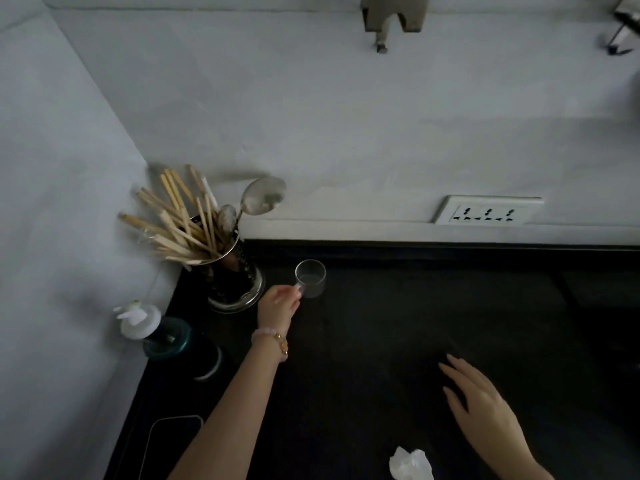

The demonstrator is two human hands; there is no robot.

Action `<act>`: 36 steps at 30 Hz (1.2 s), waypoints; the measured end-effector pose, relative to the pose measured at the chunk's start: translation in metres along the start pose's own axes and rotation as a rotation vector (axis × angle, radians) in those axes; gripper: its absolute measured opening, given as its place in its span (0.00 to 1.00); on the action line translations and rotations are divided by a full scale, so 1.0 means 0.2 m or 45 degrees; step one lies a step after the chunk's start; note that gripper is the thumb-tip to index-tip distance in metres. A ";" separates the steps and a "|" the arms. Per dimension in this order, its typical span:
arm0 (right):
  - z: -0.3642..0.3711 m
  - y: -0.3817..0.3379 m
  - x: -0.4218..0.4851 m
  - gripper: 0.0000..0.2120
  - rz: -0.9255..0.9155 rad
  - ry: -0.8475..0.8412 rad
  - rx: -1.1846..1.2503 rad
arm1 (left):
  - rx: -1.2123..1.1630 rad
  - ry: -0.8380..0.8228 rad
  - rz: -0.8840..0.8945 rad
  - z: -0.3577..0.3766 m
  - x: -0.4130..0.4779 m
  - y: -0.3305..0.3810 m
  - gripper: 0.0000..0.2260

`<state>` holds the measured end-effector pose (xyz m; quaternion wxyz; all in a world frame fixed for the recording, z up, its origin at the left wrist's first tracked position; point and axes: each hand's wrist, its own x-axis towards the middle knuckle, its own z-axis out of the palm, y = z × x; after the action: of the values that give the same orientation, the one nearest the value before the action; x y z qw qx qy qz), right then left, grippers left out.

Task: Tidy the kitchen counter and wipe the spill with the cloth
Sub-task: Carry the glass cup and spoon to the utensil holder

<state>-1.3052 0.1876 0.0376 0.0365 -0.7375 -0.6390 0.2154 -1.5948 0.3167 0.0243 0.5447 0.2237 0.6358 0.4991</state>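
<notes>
A small clear glass cup [310,277] stands upright on the black counter [398,323], near the back wall. My left hand [278,304] reaches to it and pinches its handle at the left side. A bead bracelet circles that wrist. My right hand [481,400] hovers flat over the counter at the right, fingers spread, holding nothing. A crumpled white cloth [411,464] lies at the counter's front edge, just left of my right forearm. No spill shows on the dark surface.
A metal holder [230,271] full of wooden chopsticks and two spoons stands in the back left corner. A soap dispenser [156,332] and a dark container sit in front of it. A phone [169,441] lies at the front left. A wall socket [488,211] is behind.
</notes>
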 end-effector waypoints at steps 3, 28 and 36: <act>0.02 0.00 -0.02 0.25 -0.061 -0.041 -0.073 | 0.008 -0.008 -0.002 0.04 0.04 0.01 0.04; 0.13 0.11 -0.02 0.24 -0.145 0.105 0.016 | 0.397 0.093 0.175 -0.01 -0.04 -0.03 0.11; 0.12 0.12 -0.02 0.24 -0.160 0.100 -0.007 | 0.832 -0.049 0.247 -0.18 -0.54 -0.19 0.09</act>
<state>-1.2917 0.1740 0.0088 0.0729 -0.7040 -0.6826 0.1820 -1.5852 0.1969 0.0389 0.4062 0.4551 0.7275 0.3141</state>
